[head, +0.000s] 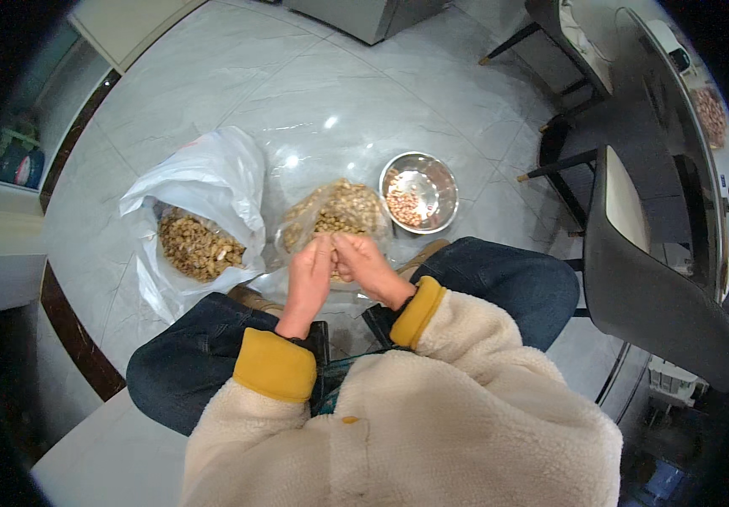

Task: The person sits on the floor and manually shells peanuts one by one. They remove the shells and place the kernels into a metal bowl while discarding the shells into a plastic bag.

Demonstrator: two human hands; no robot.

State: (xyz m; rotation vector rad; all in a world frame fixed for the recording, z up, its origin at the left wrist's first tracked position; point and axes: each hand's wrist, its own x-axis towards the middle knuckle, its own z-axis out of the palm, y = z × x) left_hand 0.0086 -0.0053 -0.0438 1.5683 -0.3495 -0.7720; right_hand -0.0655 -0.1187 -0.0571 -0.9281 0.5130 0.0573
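My left hand (311, 269) and my right hand (364, 263) meet at the fingertips above a clear plastic bag (301, 212) of unshelled peanuts (342, 215). Thumbs and fingers of both are pinched together on something small, seemingly a peanut, which they almost wholly cover. Right of the bag, a round stainless steel bowl (447, 196) holds reddish shelled peanuts (404, 208) gathered toward its left side. To the left, a white plastic bag (225, 165) lies with its mouth toward me, and brown peanut shells (196, 247) fill the opening.
Grey tiles (263, 82) make up the floor. My bent knees (497, 279) flank the work. A dark chair (630, 253) stands close on the right beside a table, with another chair (573, 44) beyond it. Cabinets (123, 32) line the left, and a grey appliance (351, 16) is ahead.
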